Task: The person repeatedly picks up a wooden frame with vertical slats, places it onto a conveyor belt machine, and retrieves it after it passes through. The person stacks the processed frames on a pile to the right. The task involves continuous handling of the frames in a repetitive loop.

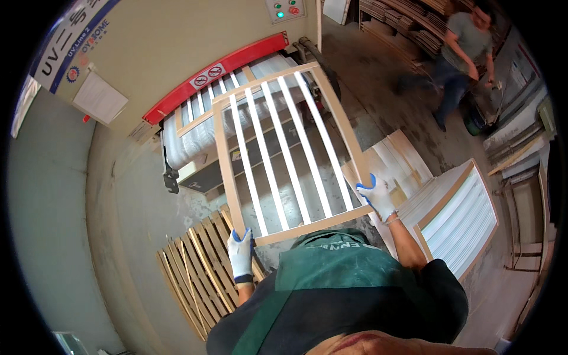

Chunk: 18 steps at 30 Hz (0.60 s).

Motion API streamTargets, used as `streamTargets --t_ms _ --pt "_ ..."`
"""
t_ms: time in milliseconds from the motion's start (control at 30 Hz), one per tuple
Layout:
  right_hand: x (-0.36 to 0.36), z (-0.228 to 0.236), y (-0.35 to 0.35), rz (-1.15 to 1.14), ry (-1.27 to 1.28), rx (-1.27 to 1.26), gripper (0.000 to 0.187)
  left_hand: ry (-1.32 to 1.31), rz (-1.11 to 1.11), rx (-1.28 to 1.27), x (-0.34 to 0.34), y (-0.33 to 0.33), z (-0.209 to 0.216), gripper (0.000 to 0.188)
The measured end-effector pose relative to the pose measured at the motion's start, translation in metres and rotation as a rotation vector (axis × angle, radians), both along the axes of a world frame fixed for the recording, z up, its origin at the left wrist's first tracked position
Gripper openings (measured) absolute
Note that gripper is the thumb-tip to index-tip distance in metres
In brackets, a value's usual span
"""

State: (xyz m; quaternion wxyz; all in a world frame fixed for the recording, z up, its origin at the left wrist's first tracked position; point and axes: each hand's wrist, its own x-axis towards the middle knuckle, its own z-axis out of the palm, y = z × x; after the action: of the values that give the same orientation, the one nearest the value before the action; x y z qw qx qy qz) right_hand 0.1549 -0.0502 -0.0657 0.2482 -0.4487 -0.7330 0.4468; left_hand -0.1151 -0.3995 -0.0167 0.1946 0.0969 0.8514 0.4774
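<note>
While left hand (241, 255) grips slatted frame (286, 155) | right hand (378, 196) — clamped on its opposite side

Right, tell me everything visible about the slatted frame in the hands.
The slatted frame is four-sided, with tan, wood-like borders, five white slats and open gaps. It extends outward, its near corners gripped by the gloved left hand and right hand. Its far end overlaps the conveyor in view; contact there is unclear.
</note>
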Motion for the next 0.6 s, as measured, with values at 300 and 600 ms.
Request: streamTargets --t_ms 300,600 --pt "-0.081 -0.002 -0.007 0.192 -0.145 -0.13 0.041 0.022 0.202 -0.137 -0.016 -0.064 -0.03 0.035" --pt "-0.131 -0.014 -0.002 0.183 -0.144 -0.065 0.039 0.097 0.09 -0.203 -0.066 -0.059 -0.025 0.035"
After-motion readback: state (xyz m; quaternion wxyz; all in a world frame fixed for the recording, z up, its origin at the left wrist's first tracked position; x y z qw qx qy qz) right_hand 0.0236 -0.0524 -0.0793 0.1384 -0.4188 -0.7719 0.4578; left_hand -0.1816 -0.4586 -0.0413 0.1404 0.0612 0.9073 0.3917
